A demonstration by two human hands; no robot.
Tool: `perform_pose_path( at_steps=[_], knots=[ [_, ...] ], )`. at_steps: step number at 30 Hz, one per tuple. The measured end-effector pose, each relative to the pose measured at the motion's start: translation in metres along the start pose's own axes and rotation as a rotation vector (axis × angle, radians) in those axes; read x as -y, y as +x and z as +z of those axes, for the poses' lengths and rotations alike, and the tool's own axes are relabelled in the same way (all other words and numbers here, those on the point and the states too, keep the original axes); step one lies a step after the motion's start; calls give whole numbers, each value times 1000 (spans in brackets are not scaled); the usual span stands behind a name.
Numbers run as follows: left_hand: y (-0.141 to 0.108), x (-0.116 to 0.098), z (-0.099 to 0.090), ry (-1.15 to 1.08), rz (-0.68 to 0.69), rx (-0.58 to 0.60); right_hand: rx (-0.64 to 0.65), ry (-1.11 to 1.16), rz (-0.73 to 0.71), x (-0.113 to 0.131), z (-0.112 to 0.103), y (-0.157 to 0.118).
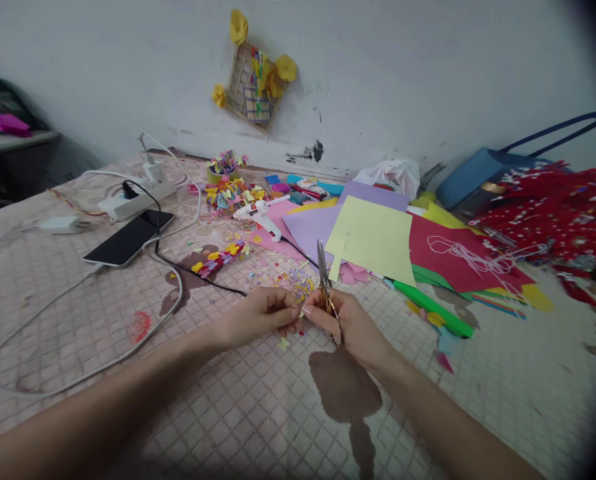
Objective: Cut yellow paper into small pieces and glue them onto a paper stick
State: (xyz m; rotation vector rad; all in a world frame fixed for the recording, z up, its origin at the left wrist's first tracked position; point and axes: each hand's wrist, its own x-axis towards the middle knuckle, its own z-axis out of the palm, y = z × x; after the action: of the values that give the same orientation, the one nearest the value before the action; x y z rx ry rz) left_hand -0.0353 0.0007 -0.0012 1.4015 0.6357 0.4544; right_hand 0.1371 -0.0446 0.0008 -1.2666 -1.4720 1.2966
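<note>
My right hand (339, 319) is closed around the handles of metal scissors (323, 270). The blades point up and away from me. Close beside it, my left hand (273, 312) is closed in a pinch. A tiny pale yellow paper piece (302, 313) shows at the meeting fingertips; its shape is too small to make out. Just below lies a pale yellow cutout (283, 344). Small coloured scraps (298, 283) are scattered behind my hands. Beyond the scissors, a pale yellow sheet (378, 237) rests on purple and red sheets, with a narrow strip (337, 259) at its left.
A white glue gun (261, 219) lies behind the scraps, near heaped paper cutouts (243, 195) and a small pot (222, 172). At left are a phone (131, 238), a power strip (135, 199) and looping cables. White string (478, 257) crosses the red sheet (428, 247); red sparkly fabric (553, 213) lies farther right.
</note>
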Motion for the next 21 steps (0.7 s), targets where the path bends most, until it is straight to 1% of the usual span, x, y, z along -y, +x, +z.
perform_pose_path(
  at_steps=[2, 4, 10, 13, 16, 18, 21],
  knots=[
    [1, 1, 1, 0, -5, 0, -3, 11, 4, 0, 0, 1],
    [1, 2, 2, -13, -11, -8, -32, 6, 11, 2, 2, 1],
    [1, 1, 1, -27, -6, -96, -123, -20, 11, 4, 7, 0],
    [0, -1, 3, -23, -10, -109, -159, -14, 27, 1, 7, 0],
    [0, 0, 4, -24, 5, -131, -156, -2, 26, 0, 8, 0],
    [0, 0, 2, -48, 29, -148, -139, 3, 1, 0, 8, -1],
    [0, -1, -3, -161, 58, -168, -97, 11, -38, 3, 9, -4]
  ],
)
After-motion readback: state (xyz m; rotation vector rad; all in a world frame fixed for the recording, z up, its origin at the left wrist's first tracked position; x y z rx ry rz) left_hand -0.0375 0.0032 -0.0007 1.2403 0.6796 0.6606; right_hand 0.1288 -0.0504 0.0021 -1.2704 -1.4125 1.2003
